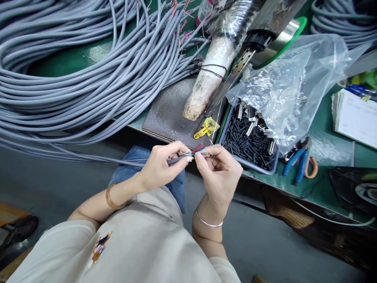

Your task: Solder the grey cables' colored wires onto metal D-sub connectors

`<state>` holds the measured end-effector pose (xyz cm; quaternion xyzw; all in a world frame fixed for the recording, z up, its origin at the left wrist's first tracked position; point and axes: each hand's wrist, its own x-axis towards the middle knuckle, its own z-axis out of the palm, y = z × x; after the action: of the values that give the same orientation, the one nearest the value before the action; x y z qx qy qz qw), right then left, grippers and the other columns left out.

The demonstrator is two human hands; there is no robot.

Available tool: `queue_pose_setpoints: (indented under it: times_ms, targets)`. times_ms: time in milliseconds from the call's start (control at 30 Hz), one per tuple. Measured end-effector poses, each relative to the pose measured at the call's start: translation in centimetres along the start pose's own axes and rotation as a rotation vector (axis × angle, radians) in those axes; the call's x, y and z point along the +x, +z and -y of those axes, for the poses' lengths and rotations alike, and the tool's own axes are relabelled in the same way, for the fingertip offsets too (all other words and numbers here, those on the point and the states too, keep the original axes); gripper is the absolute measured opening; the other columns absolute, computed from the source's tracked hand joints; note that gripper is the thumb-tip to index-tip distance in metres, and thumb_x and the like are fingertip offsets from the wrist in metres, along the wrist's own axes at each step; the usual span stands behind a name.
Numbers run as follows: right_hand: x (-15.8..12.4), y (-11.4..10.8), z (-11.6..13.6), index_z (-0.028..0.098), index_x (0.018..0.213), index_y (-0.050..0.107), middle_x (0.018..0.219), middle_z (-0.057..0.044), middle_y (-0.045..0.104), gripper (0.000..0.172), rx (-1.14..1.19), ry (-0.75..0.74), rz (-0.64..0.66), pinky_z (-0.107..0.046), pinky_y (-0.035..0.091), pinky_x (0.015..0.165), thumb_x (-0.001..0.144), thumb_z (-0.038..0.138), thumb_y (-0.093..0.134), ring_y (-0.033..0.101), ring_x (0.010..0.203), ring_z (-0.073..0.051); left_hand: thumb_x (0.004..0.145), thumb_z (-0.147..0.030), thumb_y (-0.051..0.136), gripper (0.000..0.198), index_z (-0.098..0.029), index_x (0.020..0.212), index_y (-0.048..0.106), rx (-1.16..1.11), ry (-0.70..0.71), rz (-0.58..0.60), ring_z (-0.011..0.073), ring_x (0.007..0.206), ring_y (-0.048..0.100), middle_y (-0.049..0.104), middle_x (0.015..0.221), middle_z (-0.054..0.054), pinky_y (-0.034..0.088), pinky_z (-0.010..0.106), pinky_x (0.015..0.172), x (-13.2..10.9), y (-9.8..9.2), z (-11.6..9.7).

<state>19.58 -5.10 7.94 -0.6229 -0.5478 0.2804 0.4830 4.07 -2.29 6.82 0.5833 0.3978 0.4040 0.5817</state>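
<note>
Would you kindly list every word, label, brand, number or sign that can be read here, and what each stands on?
No text can be read for certain.
Stack of paper: faint marks, too blurred to read.
Pink container at the top edge: any lettering is too blurred to read.
Shirt: an embroidered figure, with no readable word.

The cable (174,160) is grey, its wires (197,148) partly red, the tabletop (324,116) green.
</note>
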Motion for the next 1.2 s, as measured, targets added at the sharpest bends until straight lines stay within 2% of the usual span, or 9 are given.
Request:
queue_pose_setpoints:
  times_ms: [167, 267, 367, 500, 633, 833, 1000, 1200]
  targets:
    - [-0.1, 0.6, -0.2, 0.021, 0.077, 0.068, 0.069, 0.006, 0.055, 0.010, 0.129, 0.007, -0.002, -0.024, 0.025, 0.046, 0.086, 0.025, 0.072, 0.034, 0.049, -0.005, 0.082, -0.036, 0.080, 0.032, -0.017, 0.091, 0.055, -0.409, -0.204, 0.087, 0.0050, 0.042, 0.050, 0.065, 0.066, -0.003, 0.041, 0.016, 0.041, 0.3, -0.2, -0.2]
    - [0.0, 0.7, -0.4, 0.021, 0.074, 0.068, 0.065, 0.005, 0.054, 0.014, 0.225, 0.079, 0.033, -0.022, 0.026, 0.046, 0.084, 0.028, 0.074, 0.036, 0.050, -0.006, 0.081, -0.038, 0.081, 0.034, -0.016, 0.090, 0.057, -0.511, -0.230, 0.118, 0.0033, 0.041, 0.048, 0.066, 0.063, -0.003, 0.038, 0.014, 0.039, 0.6, -0.5, -0.2]
    - [0.0, 0.7, -0.5, 0.021, 0.075, 0.071, 0.068, 0.003, 0.058, 0.014, 0.236, 0.103, 0.002, -0.022, 0.027, 0.045, 0.084, 0.030, 0.074, 0.039, 0.052, -0.007, 0.080, -0.032, 0.082, 0.028, -0.013, 0.086, 0.062, -0.507, -0.171, 0.098, 0.0032, 0.046, 0.052, 0.067, 0.063, -0.002, 0.039, 0.012, 0.043, 0.7, -0.8, -0.2]
    - [0.0, 0.4, -0.4, 0.023, 0.085, 0.078, 0.077, 0.001, 0.063, 0.007, 0.190, 0.057, -0.019, -0.023, 0.027, 0.046, 0.084, 0.029, 0.077, 0.040, 0.054, -0.007, 0.077, -0.021, 0.082, 0.020, -0.012, 0.081, 0.064, -0.452, -0.140, 0.080, 0.0068, 0.058, 0.063, 0.069, 0.066, 0.000, 0.049, 0.014, 0.054, 0.8, -1.1, -0.1]
    - [0.2, 0.3, -0.5, 0.024, 0.086, 0.079, 0.073, 0.002, 0.060, 0.004, 0.197, 0.049, -0.002, -0.023, 0.026, 0.046, 0.083, 0.026, 0.077, 0.039, 0.054, -0.006, 0.079, -0.014, 0.077, 0.011, -0.011, 0.082, 0.068, -0.440, -0.092, 0.083, 0.0066, 0.061, 0.066, 0.070, 0.068, 0.001, 0.053, 0.014, 0.061, 0.7, -1.1, 0.2]
    - [0.3, 0.2, -0.6, 0.023, 0.081, 0.077, 0.069, 0.003, 0.057, 0.003, 0.233, 0.095, 0.021, -0.022, 0.024, 0.044, 0.082, 0.025, 0.076, 0.037, 0.051, -0.006, 0.078, -0.012, 0.077, 0.009, -0.010, 0.084, 0.070, -0.414, -0.086, 0.095, 0.0070, 0.061, 0.066, 0.070, 0.071, 0.001, 0.052, 0.013, 0.057, 0.6, -1.0, 0.3]
    - [0.3, -0.2, -0.4, 0.024, 0.085, 0.079, 0.076, 0.001, 0.065, 0.005, 0.191, 0.046, 0.077, -0.022, 0.024, 0.044, 0.084, 0.023, 0.074, 0.036, 0.050, -0.005, 0.076, -0.013, 0.078, 0.011, -0.010, 0.082, 0.069, -0.385, -0.101, 0.119, 0.0061, 0.057, 0.061, 0.067, 0.068, 0.000, 0.049, 0.014, 0.053, 0.6, -1.1, 0.1]
    - [0.3, -0.7, 0.1, 0.022, 0.085, 0.078, 0.075, 0.001, 0.065, 0.006, 0.082, 0.005, 0.081, -0.024, 0.025, 0.046, 0.085, 0.021, 0.073, 0.038, 0.050, -0.005, 0.076, -0.014, 0.077, 0.010, -0.010, 0.081, 0.069, -0.306, -0.084, 0.109, 0.0062, 0.059, 0.058, 0.066, 0.070, 0.000, 0.048, 0.015, 0.055, 0.5, -1.1, -0.1]
